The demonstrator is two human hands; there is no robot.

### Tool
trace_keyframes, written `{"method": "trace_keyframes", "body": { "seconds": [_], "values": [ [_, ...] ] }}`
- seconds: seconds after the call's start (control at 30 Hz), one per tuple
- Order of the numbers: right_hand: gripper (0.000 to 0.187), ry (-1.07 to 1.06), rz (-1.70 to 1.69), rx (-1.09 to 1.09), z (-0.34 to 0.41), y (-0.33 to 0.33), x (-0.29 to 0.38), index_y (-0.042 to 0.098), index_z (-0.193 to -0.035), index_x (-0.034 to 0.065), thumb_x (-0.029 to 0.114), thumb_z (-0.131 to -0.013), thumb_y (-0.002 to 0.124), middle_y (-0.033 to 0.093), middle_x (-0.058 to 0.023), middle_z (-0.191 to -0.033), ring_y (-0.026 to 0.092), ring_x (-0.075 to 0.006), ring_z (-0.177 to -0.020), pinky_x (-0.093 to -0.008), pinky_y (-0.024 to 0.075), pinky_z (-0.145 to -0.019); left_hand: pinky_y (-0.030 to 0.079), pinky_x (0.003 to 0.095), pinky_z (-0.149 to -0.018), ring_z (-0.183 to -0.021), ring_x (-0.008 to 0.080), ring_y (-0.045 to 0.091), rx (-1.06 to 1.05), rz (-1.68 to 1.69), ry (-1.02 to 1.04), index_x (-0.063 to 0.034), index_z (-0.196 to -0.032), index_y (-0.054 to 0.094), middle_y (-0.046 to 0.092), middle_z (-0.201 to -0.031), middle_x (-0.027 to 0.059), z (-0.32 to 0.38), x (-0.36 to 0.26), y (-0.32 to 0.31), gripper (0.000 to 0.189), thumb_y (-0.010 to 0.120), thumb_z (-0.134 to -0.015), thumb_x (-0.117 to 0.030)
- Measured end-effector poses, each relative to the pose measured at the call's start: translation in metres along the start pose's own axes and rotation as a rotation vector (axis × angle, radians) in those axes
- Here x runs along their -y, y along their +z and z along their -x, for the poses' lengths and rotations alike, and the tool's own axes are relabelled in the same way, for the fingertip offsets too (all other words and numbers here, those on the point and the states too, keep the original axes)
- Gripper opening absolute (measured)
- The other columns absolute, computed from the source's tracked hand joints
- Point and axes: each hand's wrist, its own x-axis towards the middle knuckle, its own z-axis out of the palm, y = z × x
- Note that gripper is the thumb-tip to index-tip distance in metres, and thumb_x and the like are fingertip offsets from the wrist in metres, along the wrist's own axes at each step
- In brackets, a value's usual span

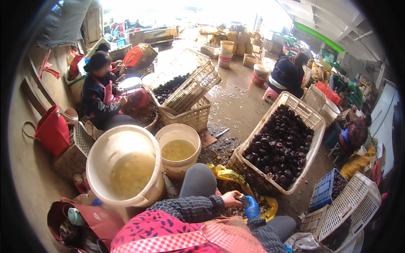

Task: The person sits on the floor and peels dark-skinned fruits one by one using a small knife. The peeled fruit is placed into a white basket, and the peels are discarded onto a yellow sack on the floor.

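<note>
My bare left hand (pixel 231 199) is closed around a small, dark, round piece, mostly hidden by the fingers. Against it, my right hand (pixel 252 207), in a blue glove, grips a short grey tool (pixel 244 200), too small to tell its kind. Both hands meet above an open yellow sack (pixel 270 208) between my knees, which holds dark and pale peelings. Just beyond it, a tilted pale plastic crate (pixel 311 158) is heaped with dark round corms (pixel 281 142) that look like water chestnuts.
A large white tub (pixel 95 164) and a smaller bucket (pixel 178 164) hold cloudy yellowish liquid at my left. A red bag (pixel 104 221) stands close by. Co-workers sit at left (pixel 98 91) and right (pixel 288 72). Stacked crates (pixel 186 98) rise from the wet, littered floor.
</note>
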Motion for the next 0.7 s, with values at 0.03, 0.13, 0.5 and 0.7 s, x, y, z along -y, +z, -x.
{"method": "trace_keyframes", "body": {
  "seconds": [0.03,0.13,0.5,0.7],
  "values": [
    [0.03,0.001,0.0,0.011,-0.001,0.001,0.003,0.063,-0.091,0.0064,0.036,-0.088,0.064,0.061,0.0,-0.075,0.05,-0.007,-0.069,-0.0266,0.0444,-0.063,0.043,0.0244,-0.051,-0.056,0.0091,0.052,0.02,0.002,-0.036,-0.0072,-0.118,0.051,0.058,-0.069,0.0017,-0.001,0.0,0.0,0.052,0.076,-0.074,-0.023],
    [0.03,0.033,-0.011,0.002,-0.002,0.003,0.009,0.063,-0.089,0.006,0.036,-0.087,0.065,0.06,0.0003,-0.072,0.049,-0.0063,-0.067,-0.0259,0.0437,-0.06,0.04,0.0238,-0.048,-0.055,0.0083,0.05,0.031,0.052,0.019,-0.0069,-0.114,0.055,0.057,-0.069,0.0009,-0.004,0.002,-0.001,0.047,0.076,-0.074,-0.019],
    [0.035,-0.052,0.173,0.011,-0.001,0.015,0.015,0.06,-0.097,0.0063,0.04,-0.088,0.062,0.058,-0.0086,-0.078,0.052,-0.0149,-0.072,-0.032,0.045,-0.069,0.043,0.0218,-0.055,-0.064,0.0065,0.052,0.13,0.277,0.065,-0.0027,-0.111,0.054,0.062,-0.083,0.0006,0.018,-0.002,-0.017,0.039,0.072,-0.077,-0.007],
    [0.032,-0.003,0.024,0.068,-0.001,0.021,0.016,0.06,-0.101,0.0057,0.036,-0.091,0.059,0.061,-0.0087,-0.083,0.053,-0.0119,-0.076,-0.0296,0.0449,-0.071,0.043,0.0217,-0.052,-0.06,0.0069,0.051,0.046,0.288,-0.007,-0.0033,-0.108,0.055,0.06,-0.076,0.0007,0.029,-0.01,-0.023,0.035,0.072,-0.078,-0.009]
  ]
}}
